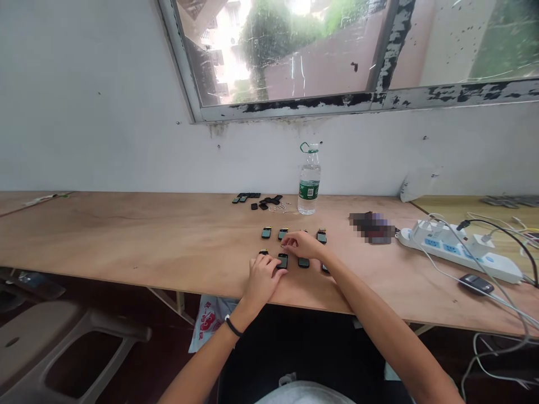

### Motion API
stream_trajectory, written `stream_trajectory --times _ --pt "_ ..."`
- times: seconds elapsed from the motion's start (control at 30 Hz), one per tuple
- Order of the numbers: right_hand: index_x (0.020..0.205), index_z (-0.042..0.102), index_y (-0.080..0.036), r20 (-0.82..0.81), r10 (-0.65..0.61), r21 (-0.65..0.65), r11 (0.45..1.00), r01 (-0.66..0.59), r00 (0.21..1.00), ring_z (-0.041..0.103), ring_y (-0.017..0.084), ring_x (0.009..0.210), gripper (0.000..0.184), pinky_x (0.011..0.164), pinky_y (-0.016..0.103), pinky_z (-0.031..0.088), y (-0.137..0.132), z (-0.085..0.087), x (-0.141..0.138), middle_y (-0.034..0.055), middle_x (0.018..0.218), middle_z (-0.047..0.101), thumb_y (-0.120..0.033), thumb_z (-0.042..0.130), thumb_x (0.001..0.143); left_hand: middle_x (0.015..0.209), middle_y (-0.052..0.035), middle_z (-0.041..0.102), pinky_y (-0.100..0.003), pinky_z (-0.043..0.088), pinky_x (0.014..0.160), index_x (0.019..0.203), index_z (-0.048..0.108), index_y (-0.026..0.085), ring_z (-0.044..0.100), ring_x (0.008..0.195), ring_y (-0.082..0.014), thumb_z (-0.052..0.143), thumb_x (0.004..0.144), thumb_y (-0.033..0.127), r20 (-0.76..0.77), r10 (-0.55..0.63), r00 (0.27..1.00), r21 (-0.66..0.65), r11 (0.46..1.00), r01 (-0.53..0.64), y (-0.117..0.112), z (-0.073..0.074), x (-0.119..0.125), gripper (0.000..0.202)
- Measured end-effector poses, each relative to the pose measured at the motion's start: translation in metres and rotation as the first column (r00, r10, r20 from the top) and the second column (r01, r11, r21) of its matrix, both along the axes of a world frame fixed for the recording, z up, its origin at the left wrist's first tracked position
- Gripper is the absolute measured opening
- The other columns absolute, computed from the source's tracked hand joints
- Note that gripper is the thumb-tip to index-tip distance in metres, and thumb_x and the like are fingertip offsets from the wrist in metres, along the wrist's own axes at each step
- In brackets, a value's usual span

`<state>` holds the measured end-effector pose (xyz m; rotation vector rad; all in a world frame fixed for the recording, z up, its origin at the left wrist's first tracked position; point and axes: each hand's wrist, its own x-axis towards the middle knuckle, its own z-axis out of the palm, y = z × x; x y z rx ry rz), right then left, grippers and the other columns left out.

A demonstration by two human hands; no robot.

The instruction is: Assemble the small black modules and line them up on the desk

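Observation:
On the wooden table, my left hand [261,276] steadies a small black device with a grey screen [283,261], its fingers at the left side and its thumb at the lower edge. My right hand [301,244] is just above that device, thumb and fingertips pinched at its top end; what they grip is too small to make out. Similar small devices lie about in two rough rows: one at the back left [266,233], one at the back right [321,237], and one below my right hand [304,262]. Others are partly covered by my hands and right forearm.
Black pieces [269,201] and small metallic bits [279,207] lie toward the wall. A water bottle [309,191] stands beside them. To the right are a blurred-out object [374,227], a white power strip [463,255] with cables, and a black computer mouse [475,284].

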<state>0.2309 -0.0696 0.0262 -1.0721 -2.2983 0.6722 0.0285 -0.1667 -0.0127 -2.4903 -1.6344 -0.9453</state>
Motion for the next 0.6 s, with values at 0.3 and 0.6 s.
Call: stream_trajectory --times 0.3,0.6 --pt "0.097 0.082 -0.020 0.115 0.041 0.115 0.992 -0.054 0.993 0.067 0.019 0.075 0.021 0.066 0.026 0.046 0.005 -0.009 -0.006 0.0055 0.092 0.079 -0.014 0.063 0.090 0.101 -0.0057 0.073 -0.041 0.041 0.088 0.105 0.076 0.022 0.061 0.106 -0.0256 0.077 0.091 0.028 -0.021 -0.004 1.000 0.010 1.000 0.004 0.001 -0.001 0.000 0.015" --pt "0.095 0.077 -0.017 -0.032 0.108 0.076 0.992 -0.106 0.994 0.067 0.020 0.090 0.032 0.078 0.028 0.051 0.005 0.008 0.041 0.0069 0.100 0.075 -0.003 0.054 0.078 0.102 -0.0052 0.071 -0.040 0.040 0.088 0.104 0.075 0.024 0.061 0.106 -0.0240 0.075 0.092 0.025 -0.008 -0.059 0.998 0.062 0.996 0.059 -0.003 0.008 0.002 0.012"
